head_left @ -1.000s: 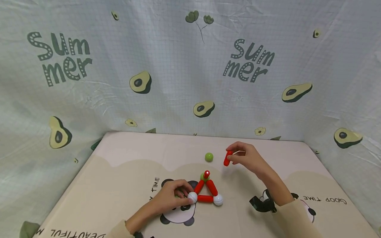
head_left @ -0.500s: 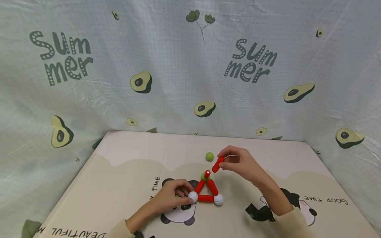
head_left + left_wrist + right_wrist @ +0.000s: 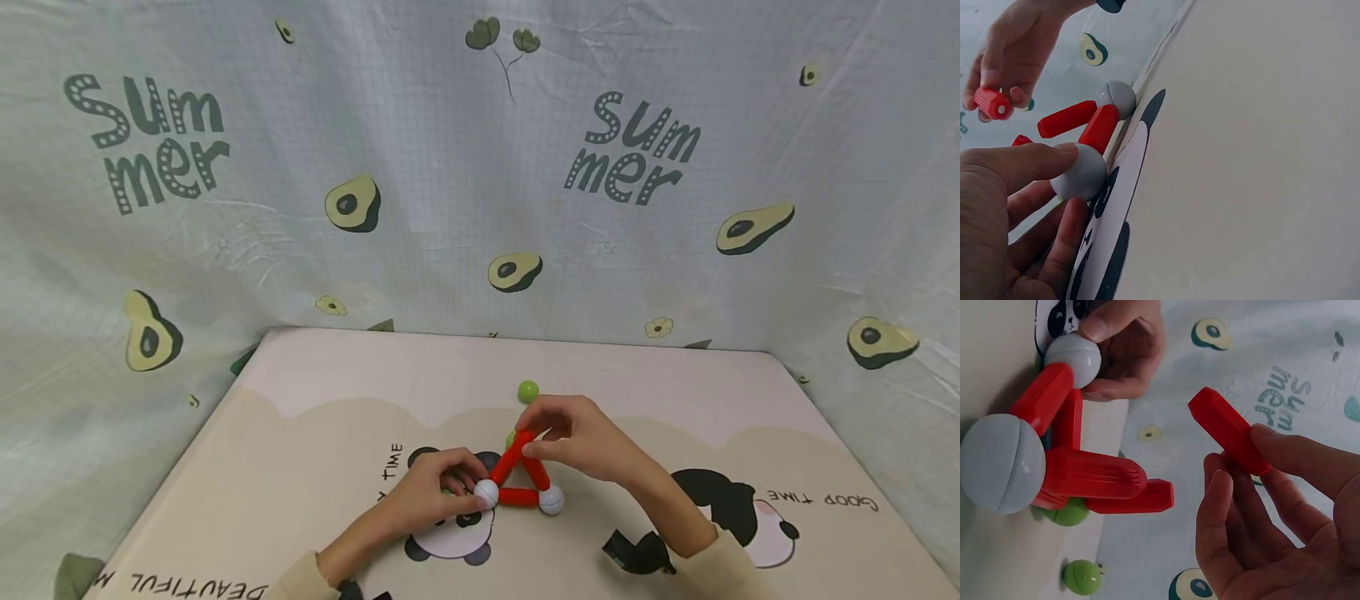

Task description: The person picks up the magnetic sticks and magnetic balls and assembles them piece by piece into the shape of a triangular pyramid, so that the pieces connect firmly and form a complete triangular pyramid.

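My left hand (image 3: 438,496) pinches a white ball (image 3: 1082,175) at the near left corner of a triangle of red rods lying on the table. A second white ball (image 3: 551,500) forms the right corner. The far corner is a green ball (image 3: 1067,512), largely covered by my right hand in the head view. From that corner a red rod (image 3: 1138,497) sticks up. My right hand (image 3: 577,437) pinches a separate red rod (image 3: 1225,431) between thumb and fingers, above the triangle. In the right wrist view, a gap shows between this rod and the built shape.
A loose green ball (image 3: 528,392) lies behind the triangle. The tabletop (image 3: 315,375) carries printed pandas and lettering, and a pale printed curtain (image 3: 420,167) hangs behind it. A black strap (image 3: 637,552) hangs by my right wrist.
My right hand has moved left and nearer with the red rod, from beside the loose green ball to over the triangle's far corner. The left hand has stayed on its white ball.
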Available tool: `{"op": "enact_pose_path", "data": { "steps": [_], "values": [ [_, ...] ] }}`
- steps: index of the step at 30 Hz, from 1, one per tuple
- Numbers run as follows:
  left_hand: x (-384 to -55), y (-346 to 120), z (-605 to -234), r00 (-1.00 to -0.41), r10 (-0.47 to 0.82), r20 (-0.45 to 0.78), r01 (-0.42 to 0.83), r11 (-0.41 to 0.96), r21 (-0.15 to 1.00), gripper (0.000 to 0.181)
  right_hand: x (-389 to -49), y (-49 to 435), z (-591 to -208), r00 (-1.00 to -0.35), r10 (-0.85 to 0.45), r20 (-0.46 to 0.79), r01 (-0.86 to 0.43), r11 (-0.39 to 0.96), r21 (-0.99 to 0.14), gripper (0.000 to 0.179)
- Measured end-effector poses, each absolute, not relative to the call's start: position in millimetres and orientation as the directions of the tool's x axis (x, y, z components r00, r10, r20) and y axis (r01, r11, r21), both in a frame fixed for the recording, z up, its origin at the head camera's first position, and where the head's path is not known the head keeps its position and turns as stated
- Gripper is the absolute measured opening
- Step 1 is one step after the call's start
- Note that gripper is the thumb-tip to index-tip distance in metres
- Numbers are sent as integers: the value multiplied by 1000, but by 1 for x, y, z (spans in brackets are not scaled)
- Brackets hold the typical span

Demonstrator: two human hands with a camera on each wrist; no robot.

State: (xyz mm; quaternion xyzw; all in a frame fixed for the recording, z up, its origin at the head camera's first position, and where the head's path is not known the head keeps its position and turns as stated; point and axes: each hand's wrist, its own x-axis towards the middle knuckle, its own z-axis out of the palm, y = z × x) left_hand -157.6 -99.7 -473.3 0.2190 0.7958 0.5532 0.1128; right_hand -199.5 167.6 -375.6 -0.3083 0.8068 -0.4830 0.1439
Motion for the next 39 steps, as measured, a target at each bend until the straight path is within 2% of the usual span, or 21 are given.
{"op": "enact_pose_path", "data": {
  "steps": [10, 24, 39],
  "values": [
    [-157, -98, -473, -890, 454, 45, 203, 306, 930, 25, -193, 154, -387, -752, -655, 77, -466, 445, -765, 15],
    [-158, -98, -473, -894, 446, 42, 202, 316, 927, 26, -187, 143, -393, -759, -647, 70, -502, 514, -696, 14],
    [-153, -102, -473, -886, 461, 43, 208, 313, 927, 26, -179, 137, -395, -743, -664, 88, -536, 511, -673, 13]
  ]
}}
